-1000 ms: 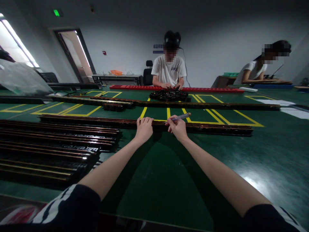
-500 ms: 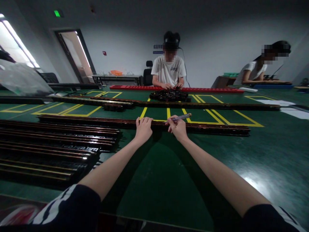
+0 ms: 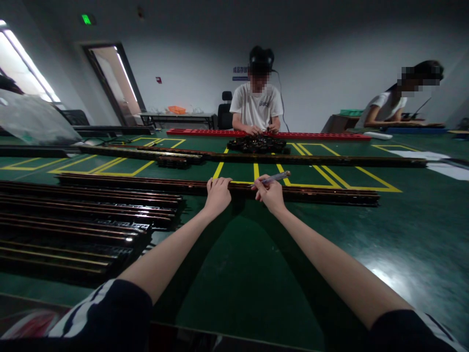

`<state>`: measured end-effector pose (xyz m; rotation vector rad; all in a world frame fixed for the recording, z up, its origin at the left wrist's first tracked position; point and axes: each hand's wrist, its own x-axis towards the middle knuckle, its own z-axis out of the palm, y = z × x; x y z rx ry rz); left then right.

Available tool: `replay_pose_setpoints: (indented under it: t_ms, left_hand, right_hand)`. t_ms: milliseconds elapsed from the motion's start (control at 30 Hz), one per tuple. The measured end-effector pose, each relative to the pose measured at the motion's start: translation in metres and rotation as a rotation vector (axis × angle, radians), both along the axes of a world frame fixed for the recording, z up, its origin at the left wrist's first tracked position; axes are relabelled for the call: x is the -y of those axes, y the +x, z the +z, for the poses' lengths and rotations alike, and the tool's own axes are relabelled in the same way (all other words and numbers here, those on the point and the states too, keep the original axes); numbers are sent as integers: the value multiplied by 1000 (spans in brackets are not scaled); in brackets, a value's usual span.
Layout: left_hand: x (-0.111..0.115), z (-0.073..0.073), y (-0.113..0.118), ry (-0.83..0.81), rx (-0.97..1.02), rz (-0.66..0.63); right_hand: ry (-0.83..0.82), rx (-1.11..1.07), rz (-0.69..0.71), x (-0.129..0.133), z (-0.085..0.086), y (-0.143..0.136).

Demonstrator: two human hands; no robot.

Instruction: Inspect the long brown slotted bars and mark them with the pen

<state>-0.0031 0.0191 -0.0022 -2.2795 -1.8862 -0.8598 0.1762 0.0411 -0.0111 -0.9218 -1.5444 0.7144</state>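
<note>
A long dark rail with copper-coloured strips (image 3: 330, 195) lies crosswise on the green table in front of me. My left hand (image 3: 219, 195) rests on it near its middle, fingers bent over the far edge and closed round it. Just to the right, my right hand (image 3: 270, 194) grips a pen (image 3: 276, 178) with a clear barrel. The pen slants, its tip pointing left and down at the rail and its brownish end up to the right. Whether the tip touches the rail I cannot tell.
Several similar rails (image 3: 73, 230) lie stacked at the left. Another long rail (image 3: 330, 160) runs across farther back, with a pile of small black parts (image 3: 256, 143) behind it. A red slotted bar (image 3: 315, 135) lies before a person (image 3: 256, 107) opposite. Another person (image 3: 384, 110) works at the right.
Both of my hands, the pen and the rail stay almost where they were. The person opposite has shifted their fingers slightly over the black parts.
</note>
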Motion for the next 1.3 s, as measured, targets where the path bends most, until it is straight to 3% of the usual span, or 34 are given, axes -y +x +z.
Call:
replay_pose_setpoints:
  t_ms: [333, 1300]
  left_hand:
    - [3, 6, 3, -55, 33, -9]
    - [3, 4, 2, -22, -46, 3]
  right_hand:
    - [7, 22, 3, 2, 2, 1]
    - [3, 29, 1, 5, 4, 1]
